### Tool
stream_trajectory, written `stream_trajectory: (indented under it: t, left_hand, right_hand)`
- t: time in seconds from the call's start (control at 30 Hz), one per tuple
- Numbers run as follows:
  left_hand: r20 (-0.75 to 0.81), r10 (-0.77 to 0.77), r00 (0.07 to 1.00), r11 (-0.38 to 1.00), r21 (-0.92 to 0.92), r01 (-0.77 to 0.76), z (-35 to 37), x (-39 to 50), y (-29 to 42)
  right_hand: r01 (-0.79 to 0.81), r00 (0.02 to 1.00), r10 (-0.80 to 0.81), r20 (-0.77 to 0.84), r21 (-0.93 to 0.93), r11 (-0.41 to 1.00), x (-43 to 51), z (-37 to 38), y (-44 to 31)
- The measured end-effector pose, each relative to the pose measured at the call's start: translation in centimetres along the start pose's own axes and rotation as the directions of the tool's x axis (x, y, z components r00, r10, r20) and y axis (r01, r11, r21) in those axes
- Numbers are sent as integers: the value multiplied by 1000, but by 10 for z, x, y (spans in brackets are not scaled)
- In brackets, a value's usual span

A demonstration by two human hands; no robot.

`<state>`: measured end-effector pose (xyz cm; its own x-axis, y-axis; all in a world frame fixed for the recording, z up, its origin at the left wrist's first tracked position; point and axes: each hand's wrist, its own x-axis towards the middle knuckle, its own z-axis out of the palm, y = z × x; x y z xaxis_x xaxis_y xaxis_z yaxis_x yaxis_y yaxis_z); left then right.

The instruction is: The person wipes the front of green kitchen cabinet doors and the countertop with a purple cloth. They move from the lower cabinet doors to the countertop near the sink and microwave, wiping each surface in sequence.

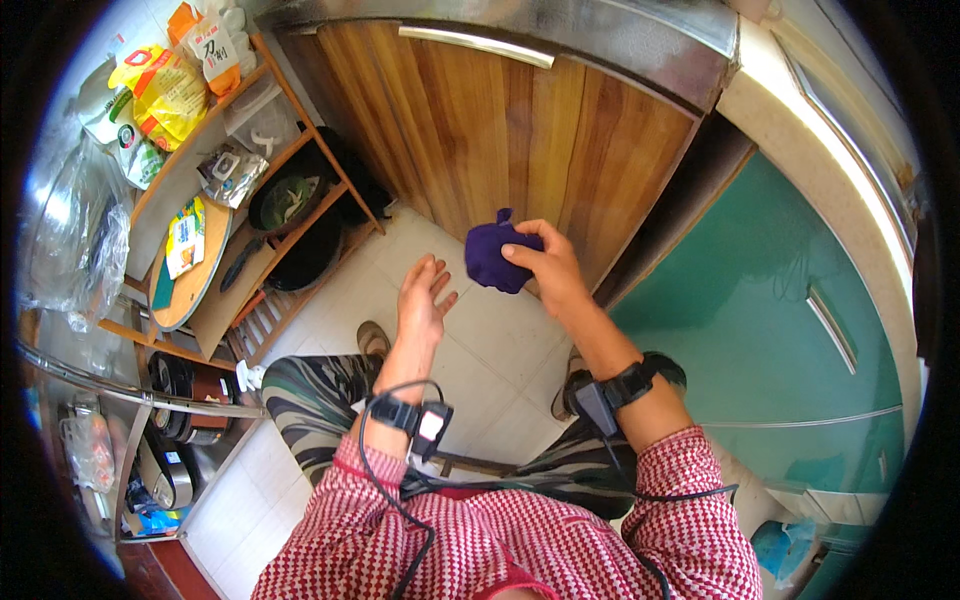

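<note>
My right hand (551,266) grips a bunched dark purple cloth (491,255), thumb on top and fingers behind it. A small twisted end of the cloth sticks up at its far side. To the left, my left hand (427,296) is raised with its fingers apart and holds nothing; a gap lies between it and the cloth. Both hands are above the pale tiled floor (480,360), in front of a wood-grain cabinet door (480,127). Each forearm wears a black strap with a small device and a cable.
On the left stands a wooden rack (292,112) with food packets, a round board (191,262), a black-handled knife (240,262) and a pan (285,202). A metal shelf (217,409) holds appliances. At right are green cabinet doors (757,322) with a metal handle (831,330).
</note>
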<state>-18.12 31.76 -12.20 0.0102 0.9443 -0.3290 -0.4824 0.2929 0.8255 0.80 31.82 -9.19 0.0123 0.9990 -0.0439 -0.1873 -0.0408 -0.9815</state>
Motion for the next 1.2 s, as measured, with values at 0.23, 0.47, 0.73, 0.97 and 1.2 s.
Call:
stream_trajectory:
  t: [0.23,0.47,0.73,0.97,1.2]
  left_hand:
    - [271,-169,947,891,-369,265,19,1,-17]
    - [406,313,858,881,-461,-104,80,-3,81]
    - [173,976,133,58,380,-923,236,-11,134]
    - [454,850,-268,-373,159,-914,263,-49,89]
    - [223,966,-135,-231,494,-838,209,54,180]
  right_hand:
    - [523,821,-348,452,-352,776,-19,16,-6]
    - [325,850,-2,527,-521,789,-25,-19,-5]
    - [466,720,266,641,-730,499,-29,-8,38]
    - [609,772,-32,634,-726,320,-50,-13,21]
    - [539,702,337,627,-777,324,-48,-4,2]
